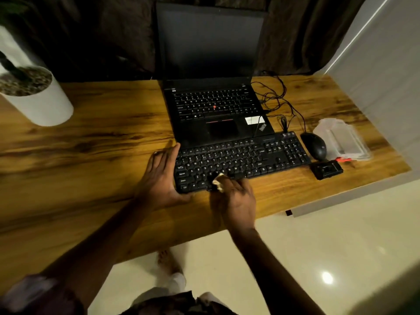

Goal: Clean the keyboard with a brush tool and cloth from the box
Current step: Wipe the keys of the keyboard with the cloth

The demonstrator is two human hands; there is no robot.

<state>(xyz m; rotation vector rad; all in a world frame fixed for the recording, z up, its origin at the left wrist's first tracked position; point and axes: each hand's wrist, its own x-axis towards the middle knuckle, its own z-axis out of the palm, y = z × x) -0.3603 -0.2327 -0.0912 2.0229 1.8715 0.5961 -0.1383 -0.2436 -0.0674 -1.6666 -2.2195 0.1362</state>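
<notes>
Left hand (162,176), fingers straight, braces the keyboard's (241,160) left end. Right hand (238,198) pinches a pale-tipped brush tool (217,181), just beyond its fingers on the bottom row. Hard strokes could dislodge keycaps.

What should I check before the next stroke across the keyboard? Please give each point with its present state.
1. Keyboard steadied: the left hand lies against its left end. Ok.
2. Tool gripped: the right hand holds a pale tool on the lower key rows. Ok.
3. Brush or cloth: blurred. Cannot tell.
4. Path to the right: the mouse lies beside the keyboard's right end, off the keys. Ok.
5. Dust on the keys: too dark. Cannot tell.
</notes>
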